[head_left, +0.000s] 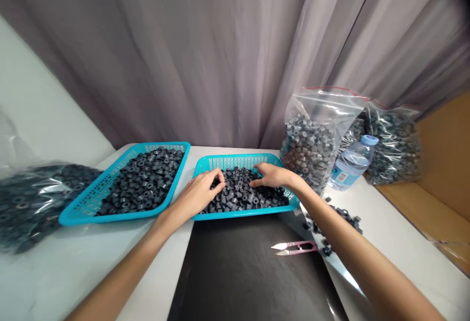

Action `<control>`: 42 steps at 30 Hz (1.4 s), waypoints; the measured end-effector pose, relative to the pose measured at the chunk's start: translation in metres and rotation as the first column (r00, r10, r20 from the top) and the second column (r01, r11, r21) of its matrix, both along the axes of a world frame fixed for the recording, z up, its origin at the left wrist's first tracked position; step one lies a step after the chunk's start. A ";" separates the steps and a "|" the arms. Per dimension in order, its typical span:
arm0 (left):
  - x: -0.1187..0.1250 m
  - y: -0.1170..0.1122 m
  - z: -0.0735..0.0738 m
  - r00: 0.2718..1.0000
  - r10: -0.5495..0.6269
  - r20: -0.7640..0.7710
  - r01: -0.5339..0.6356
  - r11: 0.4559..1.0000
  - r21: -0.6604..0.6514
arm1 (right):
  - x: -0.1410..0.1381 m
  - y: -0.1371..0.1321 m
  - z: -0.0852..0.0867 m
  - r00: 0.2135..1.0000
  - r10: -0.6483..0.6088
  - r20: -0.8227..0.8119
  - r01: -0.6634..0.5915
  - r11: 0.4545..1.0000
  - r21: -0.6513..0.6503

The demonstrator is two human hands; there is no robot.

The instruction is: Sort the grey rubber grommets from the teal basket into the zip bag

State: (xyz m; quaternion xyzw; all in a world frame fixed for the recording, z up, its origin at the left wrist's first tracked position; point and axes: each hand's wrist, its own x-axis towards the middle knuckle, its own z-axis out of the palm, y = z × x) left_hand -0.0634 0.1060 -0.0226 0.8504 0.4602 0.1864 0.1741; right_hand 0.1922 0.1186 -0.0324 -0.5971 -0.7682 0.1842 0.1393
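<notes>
In the head view, our only one, dark parts (238, 191) are heaped in the middle basket (242, 212), our landmark here. Many look like short, stiff pieces with a hole through them; we judge each to be light, hardly fragile, perhaps a little slippery on its smooth sides. We would take hold of a single part across its outer walls, between thumb and forefinger, since its neighbours crowd it closely.

The parts lie beneath and between our two hands. Our left hand (203, 191) is over the left side of the middle basket, its fingers curled, thumb and forefinger nearly together; whether they pinch a part, we cannot tell. Our right hand (273, 175) reaches over the right side of the middle basket, its fingers moderately spread, with parts right by the tips and none visibly gripped. Left of the middle basket stands the left basket (117, 218) with similar parts; right of it, a bag (306, 149); in front, snips (282, 246).
</notes>
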 end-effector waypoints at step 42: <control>0.038 -0.011 0.024 0.751 0.347 0.562 0.139 0.749 -0.648 | -0.001 -0.017 -0.019 0.734 -0.130 -0.667 -0.023 0.976 -0.215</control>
